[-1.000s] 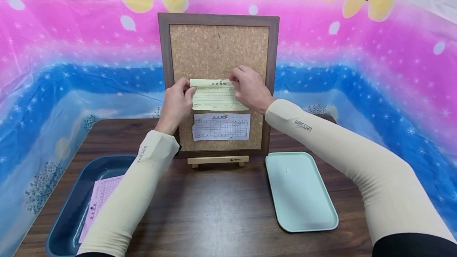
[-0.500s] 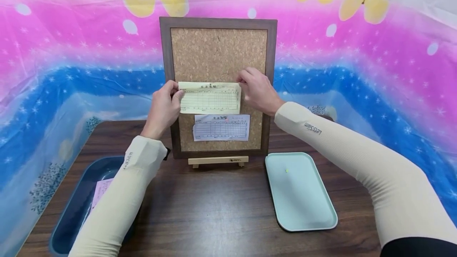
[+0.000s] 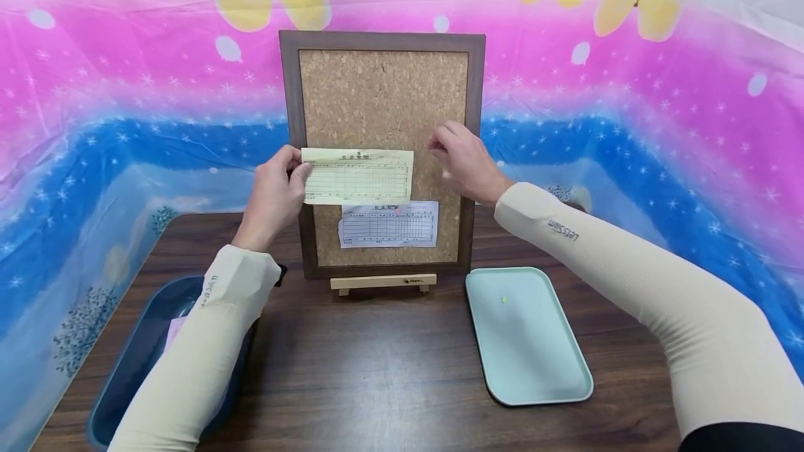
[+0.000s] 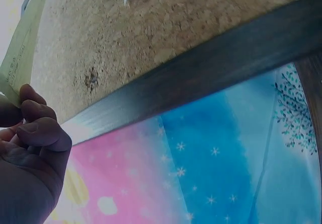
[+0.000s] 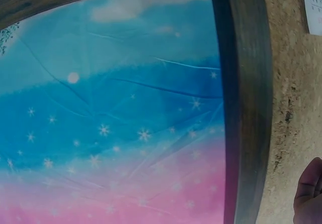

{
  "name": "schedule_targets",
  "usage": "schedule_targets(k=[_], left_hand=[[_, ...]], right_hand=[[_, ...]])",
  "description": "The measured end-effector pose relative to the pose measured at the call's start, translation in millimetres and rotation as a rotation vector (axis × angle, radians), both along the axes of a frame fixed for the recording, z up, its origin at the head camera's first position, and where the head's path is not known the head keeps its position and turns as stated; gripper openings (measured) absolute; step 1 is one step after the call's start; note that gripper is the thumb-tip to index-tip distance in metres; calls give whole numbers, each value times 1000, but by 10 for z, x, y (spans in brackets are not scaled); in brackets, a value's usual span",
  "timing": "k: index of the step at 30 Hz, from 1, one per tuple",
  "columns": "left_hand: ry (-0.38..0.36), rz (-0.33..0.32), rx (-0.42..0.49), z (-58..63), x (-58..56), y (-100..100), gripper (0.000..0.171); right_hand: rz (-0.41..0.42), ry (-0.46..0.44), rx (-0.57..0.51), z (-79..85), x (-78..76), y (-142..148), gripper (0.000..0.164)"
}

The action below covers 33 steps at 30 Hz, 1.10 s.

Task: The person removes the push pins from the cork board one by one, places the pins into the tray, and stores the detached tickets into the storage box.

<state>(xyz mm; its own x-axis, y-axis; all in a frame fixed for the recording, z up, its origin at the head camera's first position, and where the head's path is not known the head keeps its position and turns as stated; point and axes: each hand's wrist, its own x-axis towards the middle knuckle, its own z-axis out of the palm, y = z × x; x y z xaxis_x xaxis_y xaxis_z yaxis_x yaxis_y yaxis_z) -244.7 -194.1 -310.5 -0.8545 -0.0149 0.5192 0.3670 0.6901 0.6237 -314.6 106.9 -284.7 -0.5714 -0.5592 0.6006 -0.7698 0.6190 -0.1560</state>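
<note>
My left hand (image 3: 271,194) pinches the left edge of a pale yellow printed form slip (image 3: 358,176). That slip stands in front of a framed cork board (image 3: 386,100) and overlaps the top of a white form slip (image 3: 389,225) on it. In the left wrist view, the yellow slip (image 4: 22,50) stands off from the cork. To the right of the yellow slip, and apart from it, is my right hand (image 3: 467,162), its fingers curled near the cork. Whether something small sits between those fingertips is hidden. A small pinkish spot (image 3: 398,211) shows on the white slip.
A wooden easel ledge (image 3: 383,282) supports the board. On the right of the table lies a light green tray (image 3: 530,354) with a tiny yellow-green thing (image 3: 504,300). At left, a dark blue tray (image 3: 132,361) with a pink slip (image 3: 174,330) is partly behind my sleeve.
The yellow slip has moved left and slightly down with my left hand. My right hand has let go of its right side and moved right, away from it.
</note>
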Motion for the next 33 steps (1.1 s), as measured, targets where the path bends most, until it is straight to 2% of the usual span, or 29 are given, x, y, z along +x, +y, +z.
schedule_targets(k=[11, 22, 33], left_hand=[[14, 33, -39, 9, 148, -198, 19], [-37, 65, -70, 24, 354, -372, 25], [-81, 126, -142, -67, 595, -682, 22]], right_hand=[[-39, -77, 18, -72, 48, 183, 8], [-50, -55, 4, -150, 116, 275, 11], [52, 14, -28, -328, 238, 420, 10]])
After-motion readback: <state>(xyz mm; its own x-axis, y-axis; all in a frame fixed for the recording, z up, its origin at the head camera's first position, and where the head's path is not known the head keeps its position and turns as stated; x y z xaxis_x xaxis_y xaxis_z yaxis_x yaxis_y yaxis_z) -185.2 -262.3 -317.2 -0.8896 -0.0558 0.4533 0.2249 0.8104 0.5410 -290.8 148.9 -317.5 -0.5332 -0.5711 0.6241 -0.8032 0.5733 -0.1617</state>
